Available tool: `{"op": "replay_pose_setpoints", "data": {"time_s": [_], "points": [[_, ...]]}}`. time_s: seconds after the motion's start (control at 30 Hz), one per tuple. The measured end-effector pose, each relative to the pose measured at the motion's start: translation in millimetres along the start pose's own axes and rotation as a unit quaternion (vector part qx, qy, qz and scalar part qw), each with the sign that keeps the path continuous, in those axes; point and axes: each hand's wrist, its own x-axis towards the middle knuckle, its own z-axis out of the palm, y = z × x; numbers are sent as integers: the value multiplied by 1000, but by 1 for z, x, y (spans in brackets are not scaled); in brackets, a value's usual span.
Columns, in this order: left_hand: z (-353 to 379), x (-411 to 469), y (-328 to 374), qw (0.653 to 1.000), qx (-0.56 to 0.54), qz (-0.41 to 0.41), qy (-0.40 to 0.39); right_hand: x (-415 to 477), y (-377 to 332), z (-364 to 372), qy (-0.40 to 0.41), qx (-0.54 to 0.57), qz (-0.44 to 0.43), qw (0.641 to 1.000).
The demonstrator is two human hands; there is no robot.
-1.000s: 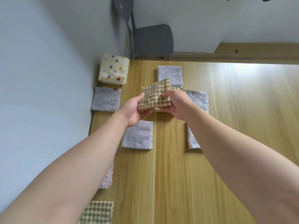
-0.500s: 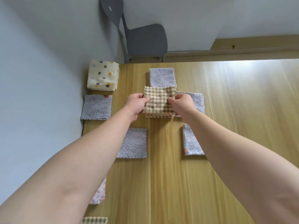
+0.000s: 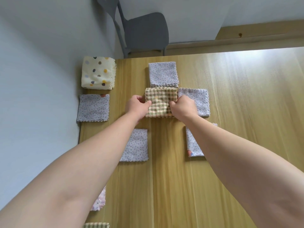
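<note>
On the tabletop point(image 3: 230, 96), left grip point(image 3: 137, 105) and right grip point(image 3: 183, 106) pinch the checked cloth point(image 3: 160, 102) by its sides, seemingly squaring its fold; next it wants releasing and smoothing flat.

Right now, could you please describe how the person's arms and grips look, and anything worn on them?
The left forearm and right forearm are bare as far up as the view reaches; no sleeve shows. The left grip and the right grip are bare hands without gloves. No watch, bracelet or ring shows on the wrists or visible fingers, and no markings.
</note>
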Motion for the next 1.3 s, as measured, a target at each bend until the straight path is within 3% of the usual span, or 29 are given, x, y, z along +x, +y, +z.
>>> {"op": "replay_pose_setpoints", "data": {"time_s": [0.17, 0.33, 0.57, 0.73, 0.87, 1.0, 1.07, 1.3], "points": [[6, 5, 7, 994, -70, -72, -38, 0, -5, 1, -10, -49, 26, 998], [-1, 7, 19, 973, -162, -144, -83, 2, -12, 3, -41, -27, 25, 998], [-26, -8, 31, 960, -195, -163, -120, -9, -16, 5, -53, 106, 22, 993], [-42, -29, 25, 953, -229, -134, -145, -33, -9, 7, -88, 221, 26, 971], [-56, -60, 15, 959, -228, -108, -127, -60, -2, 8, -177, 337, 56, 923], [-73, -101, -2, 958, -245, -107, -108, -95, 3, 8, -319, 498, 119, 797], [-79, -122, -13, 954, -255, -120, -102, -113, 8, 12, -346, 535, 128, 760], [-104, -200, -54, 956, -236, -123, -120, -188, 31, 23, -384, 535, 136, 741]]}}
